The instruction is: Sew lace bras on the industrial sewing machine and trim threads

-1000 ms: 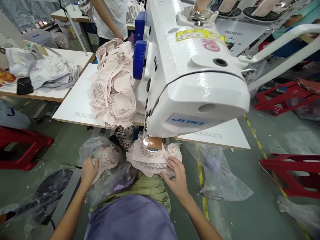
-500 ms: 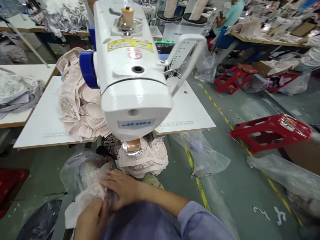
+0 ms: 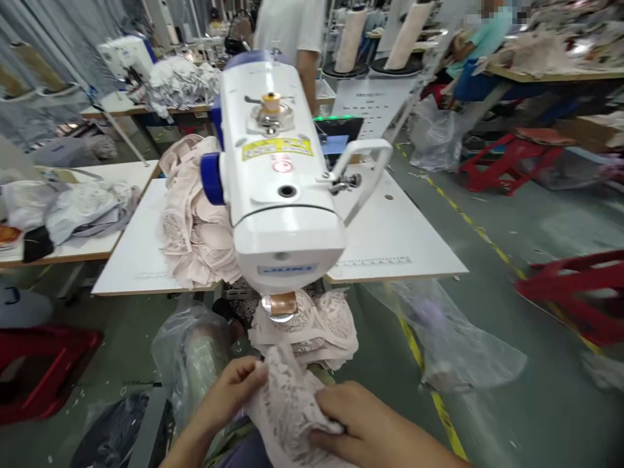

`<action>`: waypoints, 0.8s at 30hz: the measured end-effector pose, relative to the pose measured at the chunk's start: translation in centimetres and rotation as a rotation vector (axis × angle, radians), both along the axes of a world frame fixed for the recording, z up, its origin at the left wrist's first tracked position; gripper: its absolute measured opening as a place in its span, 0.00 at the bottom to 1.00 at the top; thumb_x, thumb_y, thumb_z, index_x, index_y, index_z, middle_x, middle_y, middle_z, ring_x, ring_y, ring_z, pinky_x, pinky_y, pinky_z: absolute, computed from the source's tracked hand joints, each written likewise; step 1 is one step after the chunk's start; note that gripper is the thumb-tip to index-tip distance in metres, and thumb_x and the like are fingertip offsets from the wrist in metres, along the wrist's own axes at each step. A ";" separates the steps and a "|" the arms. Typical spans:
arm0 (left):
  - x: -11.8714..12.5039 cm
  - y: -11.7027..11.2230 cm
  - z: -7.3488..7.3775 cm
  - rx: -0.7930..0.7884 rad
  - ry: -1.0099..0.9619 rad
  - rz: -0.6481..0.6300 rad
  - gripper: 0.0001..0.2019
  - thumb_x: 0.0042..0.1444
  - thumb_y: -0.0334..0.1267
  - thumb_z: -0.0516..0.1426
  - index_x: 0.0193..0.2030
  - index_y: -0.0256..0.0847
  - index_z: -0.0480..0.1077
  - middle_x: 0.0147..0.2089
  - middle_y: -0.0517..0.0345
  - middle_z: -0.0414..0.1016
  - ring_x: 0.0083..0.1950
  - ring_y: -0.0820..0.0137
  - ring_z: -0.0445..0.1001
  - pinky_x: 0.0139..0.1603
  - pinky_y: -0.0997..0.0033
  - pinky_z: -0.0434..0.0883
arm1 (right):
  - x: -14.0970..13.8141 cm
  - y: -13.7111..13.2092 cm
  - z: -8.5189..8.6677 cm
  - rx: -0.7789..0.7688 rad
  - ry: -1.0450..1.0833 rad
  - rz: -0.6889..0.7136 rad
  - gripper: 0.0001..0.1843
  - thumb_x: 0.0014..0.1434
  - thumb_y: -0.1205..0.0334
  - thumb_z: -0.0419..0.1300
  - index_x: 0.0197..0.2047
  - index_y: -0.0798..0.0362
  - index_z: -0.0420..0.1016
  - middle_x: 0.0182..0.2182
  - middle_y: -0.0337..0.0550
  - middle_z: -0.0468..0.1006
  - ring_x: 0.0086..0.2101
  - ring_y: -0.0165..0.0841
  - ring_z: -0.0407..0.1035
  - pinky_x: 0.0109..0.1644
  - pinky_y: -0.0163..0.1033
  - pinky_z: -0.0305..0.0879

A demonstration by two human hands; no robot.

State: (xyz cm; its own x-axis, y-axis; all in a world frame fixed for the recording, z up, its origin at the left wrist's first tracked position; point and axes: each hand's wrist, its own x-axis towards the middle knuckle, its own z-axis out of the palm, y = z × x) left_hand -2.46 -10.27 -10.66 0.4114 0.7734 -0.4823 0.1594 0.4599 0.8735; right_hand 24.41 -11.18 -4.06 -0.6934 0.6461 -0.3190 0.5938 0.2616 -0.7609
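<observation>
A pale pink lace bra piece (image 3: pixel 287 406) is stretched between my two hands, low in front of me. My left hand (image 3: pixel 237 385) pinches its upper left edge between thumb and fingers. On the other side my right hand (image 3: pixel 353 416) grips the lace, thumb on top. Just beyond my hands, more lace bras (image 3: pixel 336 325) lie stacked under the head of a white sewing machine (image 3: pixel 290 227). The needle area is hidden behind the machine head. To the left of the machine, a heap of pale pink bras (image 3: pixel 195 221) rests on the white tabletop (image 3: pixel 131 247).
Clear plastic bags hang at the left (image 3: pixel 195 344) and right (image 3: pixel 453 344) below the table. Red stools (image 3: pixel 580 299) stand on the floor at both sides. A side table (image 3: pixel 141 172) at left bears white garments. Two people are at the back.
My hands have moved right from the plastic bag, and the lace piece is now spread between them. The camera view has shifted left and up, showing a person standing behind the machine.
</observation>
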 end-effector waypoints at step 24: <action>3.0 10.6 8.1 0.486 0.510 0.125 0.15 0.57 0.43 0.56 0.22 0.40 0.68 0.20 0.62 0.67 0.27 0.70 0.65 0.30 0.73 0.65 | -2.2 11.7 -2.7 -0.133 0.443 -0.646 0.23 0.58 0.39 0.60 0.28 0.51 0.71 0.25 0.40 0.71 0.31 0.36 0.67 0.37 0.39 0.63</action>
